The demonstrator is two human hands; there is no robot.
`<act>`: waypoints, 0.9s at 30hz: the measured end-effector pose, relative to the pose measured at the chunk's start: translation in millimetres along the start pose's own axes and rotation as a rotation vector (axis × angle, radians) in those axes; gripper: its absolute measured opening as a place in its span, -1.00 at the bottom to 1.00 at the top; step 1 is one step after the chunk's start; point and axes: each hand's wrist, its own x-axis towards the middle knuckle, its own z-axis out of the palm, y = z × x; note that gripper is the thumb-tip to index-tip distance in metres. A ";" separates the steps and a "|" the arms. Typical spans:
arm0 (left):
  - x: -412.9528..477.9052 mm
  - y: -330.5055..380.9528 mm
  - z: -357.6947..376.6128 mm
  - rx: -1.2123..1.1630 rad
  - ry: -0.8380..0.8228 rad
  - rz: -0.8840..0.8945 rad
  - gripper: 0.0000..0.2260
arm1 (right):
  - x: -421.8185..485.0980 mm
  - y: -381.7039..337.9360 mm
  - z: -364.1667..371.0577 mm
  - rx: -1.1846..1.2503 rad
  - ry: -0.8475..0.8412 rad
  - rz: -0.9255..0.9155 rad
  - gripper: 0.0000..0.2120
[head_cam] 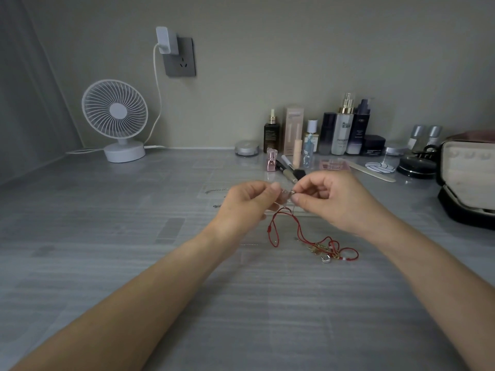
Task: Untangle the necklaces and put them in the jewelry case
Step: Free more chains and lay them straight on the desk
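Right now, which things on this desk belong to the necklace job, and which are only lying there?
For the job:
left hand and right hand, both pinching the tangled necklaces; thin loose chain on the desk; jewelry case, open, at the right.

Only lying there:
fan; charger; cosmetic bottles; makeup brushes; nail file.

Grey table (pixel 107 263). White fan (pixel 115 116) rear left, bottles (pixel 340 129) along wall, jewelry case (pixel 468 183) right. Red-cord necklaces (pixel 321 245) tangled mid-table.
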 end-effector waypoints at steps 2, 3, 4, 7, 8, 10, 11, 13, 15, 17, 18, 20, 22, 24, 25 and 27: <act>0.6 -1.6 -1.0 0.002 -0.029 -0.049 -0.77 | -0.2 0.0 -1.1 -0.005 0.011 -0.006 -0.86; 0.5 -2.5 -1.1 0.022 -0.051 -0.064 -0.77 | -0.3 -0.2 -1.5 -0.002 0.014 -0.005 -0.87; 0.0 -3.2 -0.8 0.042 -0.076 -0.075 -0.78 | -0.6 -0.3 -1.7 0.002 0.016 0.000 -0.89; -1.3 -4.5 0.3 0.058 -0.137 -0.088 -0.83 | -0.7 0.2 -0.7 -0.021 0.001 -0.005 -0.90; -1.5 -4.6 0.6 0.054 -0.151 -0.087 -0.85 | -0.7 0.1 -0.7 -0.030 -0.006 -0.007 -0.89; -1.6 -4.5 0.7 0.048 -0.163 -0.083 -0.88 | -0.7 -0.3 -1.2 -0.036 -0.020 -0.009 -0.87; -1.4 -4.6 0.4 0.050 -0.159 -0.081 -0.88 | -0.8 -0.4 -1.7 -0.039 -0.026 -0.010 -0.86; -0.9 -4.9 -0.4 0.057 -0.141 -0.080 -0.87 | -1.4 -0.3 -2.5 -0.044 -0.035 -0.012 -0.86; -0.1 -4.8 -1.4 0.049 -0.124 -0.081 -0.87 | -1.8 1.2 -2.7 -0.062 -0.043 -0.017 -0.89; 0.4 -4.6 -2.9 0.028 -0.109 -0.076 -0.86 | -1.6 3.2 -2.8 -0.083 -0.046 -0.020 -0.94; 0.5 -4.2 -3.4 0.029 -0.109 -0.075 -0.86 | -1.4 4.0 -2.9 -0.093 -0.043 -0.021 -0.96; -0.5 -3.6 -3.2 0.059 -0.132 -0.078 -0.87 | -0.8 4.7 -3.2 -0.114 -0.033 -0.029 -0.96; -1.5 -3.7 -1.8 0.081 -0.158 -0.080 -0.88 | -0.6 4.5 -3.3 -0.141 -0.028 -0.042 -0.95; -1.6 -4.5 -1.3 0.081 -0.165 -0.082 -0.88 | -0.9 3.8 -3.1 -0.180 -0.027 -0.049 -0.94; -1.5 -4.7 -1.6 0.079 -0.166 -0.084 -0.88 | -0.9 3.5 -3.1 -0.195 -0.024 -0.047 -0.94; -1.0 -5.0 -2.5 0.072 -0.172 -0.090 -0.86 | -1.4 3.1 -3.4 -0.223 -0.017 -0.046 -0.93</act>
